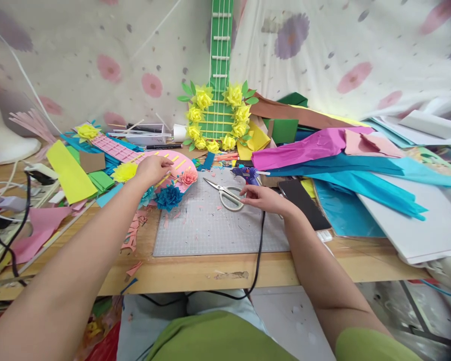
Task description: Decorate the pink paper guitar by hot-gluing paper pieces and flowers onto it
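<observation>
Wooden table (195, 275) beneath outstretched hands (153, 169) (266, 198), well apart.

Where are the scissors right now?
In the head view, the scissors lie on the grey cutting mat, right of the pink guitar, their handles beside the right hand.

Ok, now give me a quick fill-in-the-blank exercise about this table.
Beside the right hand, on the grey mat, lies a pair of ____.
The left hand is at a ____ guitar-shaped piece.
The guitar shape at the back has a ____ neck.
Flowers around its base are ____.
Missing words: scissors; pink; green; yellow.
</observation>
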The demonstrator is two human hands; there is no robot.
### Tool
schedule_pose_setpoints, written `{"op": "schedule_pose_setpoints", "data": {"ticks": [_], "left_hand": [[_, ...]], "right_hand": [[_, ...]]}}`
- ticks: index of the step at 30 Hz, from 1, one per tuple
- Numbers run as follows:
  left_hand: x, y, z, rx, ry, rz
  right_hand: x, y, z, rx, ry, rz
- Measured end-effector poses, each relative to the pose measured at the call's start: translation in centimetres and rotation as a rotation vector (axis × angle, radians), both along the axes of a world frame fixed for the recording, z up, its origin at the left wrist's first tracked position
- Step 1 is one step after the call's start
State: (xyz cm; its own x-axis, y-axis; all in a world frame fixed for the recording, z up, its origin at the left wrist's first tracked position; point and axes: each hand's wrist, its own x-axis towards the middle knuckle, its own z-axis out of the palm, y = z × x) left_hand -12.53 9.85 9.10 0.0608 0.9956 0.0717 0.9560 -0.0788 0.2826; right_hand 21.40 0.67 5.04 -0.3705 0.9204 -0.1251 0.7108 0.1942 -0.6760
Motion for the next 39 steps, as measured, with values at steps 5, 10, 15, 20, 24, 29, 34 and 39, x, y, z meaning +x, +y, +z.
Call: {"op": "schedule_pose_setpoints", "data": {"ticks": [5,10,15,20,24,29,34,39], "left_hand": [[-0.5,-0.7,0.3,0.061,-0.049,0.074],[0.3,-1.6,0.1,0.246,-0.368,0.152],[4.9,-4.3,-0.4,0.312,-0.753,0.024],[11.0,-8.0,-3.4,0.150,-0.886,-0.075],[13.7,-9.1,-7.0,-0.033,-1.137,0.034],[13.8,-8.6,-9.5,-0.059,-1.297,0.177],[12.9,-8.6,-9.9,0.029,-1.230,0.195],[12.3,-8.6,-10.2,0.122,-1.157,0.215]], "right_hand": [[1.0,-0.3,0.8,-0.081,-0.077,-0.031],[2.4,-0.1,1.1,-0.031,-0.279,-0.305],[1.5,1.7,-0.5,0.237,-0.237,-0.455],[-0.9,3.2,-2.5,0.204,-0.096,-0.528],[-1.3,3.4,-3.5,0.168,-0.026,-0.635],[-0.3,2.6,-3.7,0.166,0.321,-0.697],[-0.3,0.6,-2.3,0.009,0.479,-0.387],[-1.0,-0.2,-1.8,-0.029,0.245,-0.279]]}}
